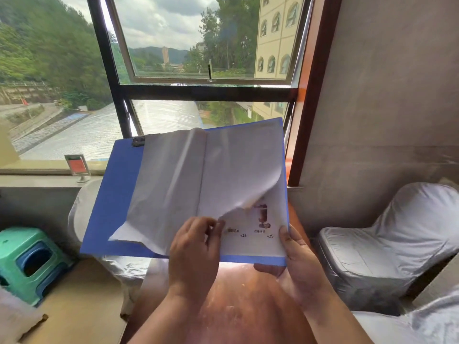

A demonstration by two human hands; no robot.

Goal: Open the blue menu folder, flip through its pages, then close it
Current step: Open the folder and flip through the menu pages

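My left hand (196,247) pinches a page (238,170) at six o'clock; my right hand (295,259) grips the blue menu folder (111,194); a hard tug could crease it.

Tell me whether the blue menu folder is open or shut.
Open. The blue menu folder lies spread, the left hand lifting a page off the right side.

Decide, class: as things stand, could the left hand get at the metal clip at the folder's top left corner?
Probably yes. The clip lies bare on the blue folder, with nothing over it. But the left hand is pinching a page near the bottom edge, so it would have to let go first.
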